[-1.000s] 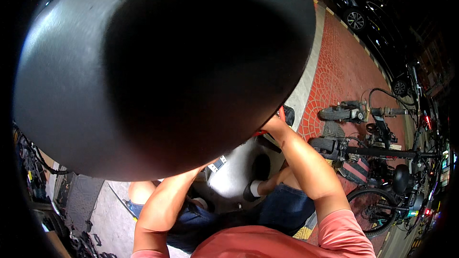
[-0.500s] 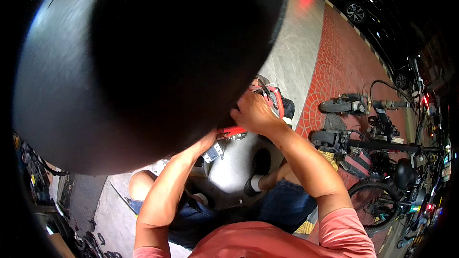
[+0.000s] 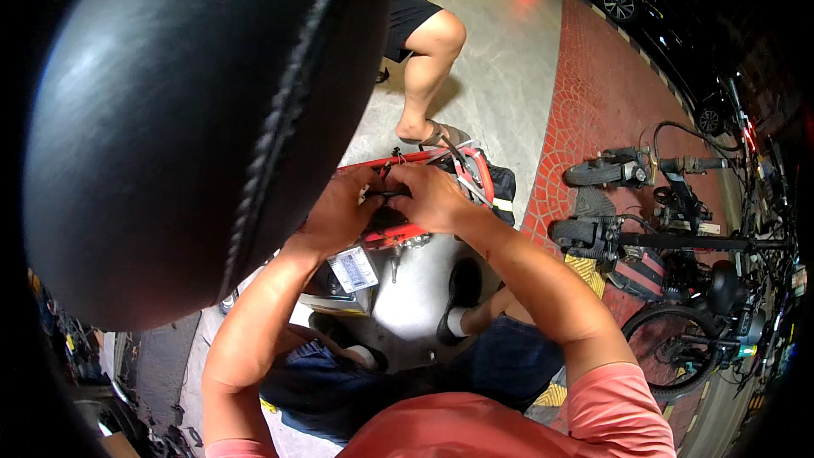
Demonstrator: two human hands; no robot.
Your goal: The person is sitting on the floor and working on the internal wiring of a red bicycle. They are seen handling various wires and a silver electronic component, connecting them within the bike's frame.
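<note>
Frame (image 3: 405, 231), red, sits ahead of blue shorts (image 3: 509, 356); left hand (image 3: 339, 214), right hand (image 3: 434, 198) nearly meet over it, fingers curled, grip too hidden to tell. Steady pressure, black cushion (image 3: 170, 136) clear of sightline: best bet.

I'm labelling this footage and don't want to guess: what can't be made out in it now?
In the head view:
- What the left hand and right hand have between them: mostly covered by the hands themselves.
- Left end of the red frame: behind the black stitched shape.
- Upper body of the other person: behind that shape and beyond the top edge.
</note>
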